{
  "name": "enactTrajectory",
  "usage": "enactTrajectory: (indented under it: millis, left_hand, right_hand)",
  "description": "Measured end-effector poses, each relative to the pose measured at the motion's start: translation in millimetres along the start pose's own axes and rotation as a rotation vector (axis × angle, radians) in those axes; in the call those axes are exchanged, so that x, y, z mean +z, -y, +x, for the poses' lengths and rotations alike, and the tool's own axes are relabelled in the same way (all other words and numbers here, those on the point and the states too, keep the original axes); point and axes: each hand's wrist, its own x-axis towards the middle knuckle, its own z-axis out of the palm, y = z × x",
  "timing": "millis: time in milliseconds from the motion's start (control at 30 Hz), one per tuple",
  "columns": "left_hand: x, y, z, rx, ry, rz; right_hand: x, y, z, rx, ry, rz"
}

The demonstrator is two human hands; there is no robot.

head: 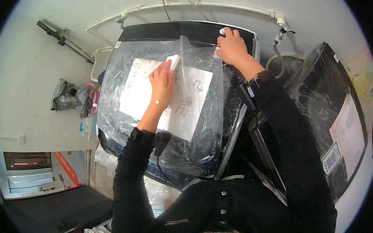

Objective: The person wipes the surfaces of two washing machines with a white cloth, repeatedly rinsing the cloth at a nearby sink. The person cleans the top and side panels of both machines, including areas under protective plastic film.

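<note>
A dark top-loading washing machine (pixel 183 29) stands before me, its lid covered by clear plastic film (pixel 115 80). Under the film lies a white paper sheet with handwriting (pixel 186 126). My left hand (pixel 162 84) holds a small white block or folded wipe (pixel 174 61) against the film, beside a raised fold in it. My right hand (pixel 232 47) is at the machine's back right corner, fingers curled round a small white item (pixel 222 31), mostly hidden; its thumb is near a small label at the film's edge.
Another dark appliance lid bearing papers (pixel 317 124) leans at the right. A white pipe (pixel 231 6) with a tap (pixel 281 29) and grey hose runs along the wall. Bags (pixel 69 96) hang at the left. An open panel edge (pixel 267 156) lies beneath my right arm.
</note>
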Motion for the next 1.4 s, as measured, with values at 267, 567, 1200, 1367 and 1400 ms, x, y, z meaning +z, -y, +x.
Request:
enactTrajectory:
  millis: [267,567,1200,1367,1400]
  left_hand:
    - [-4,1,3,-0.075,-0.021,-0.150]
    - [-102,-26,29,-0.097,-0.348,-0.280]
    - [38,30,123,-0.360,0.087,-0.222]
    - [44,65,115,-0.226,0.139,0.422]
    - [39,72,108,-0.267,0.153,0.448]
  right_hand:
    - [14,-2,6,0.026,-0.083,-0.077]
    - [0,106,-34,-0.104,-0.023,0.630]
    - [-44,130,-170,-0.774,0.645,0.562]
    - [-64,107,-156,-0.700,0.642,0.660]
    - [-68,104,-151,-0.659,0.680,0.680]
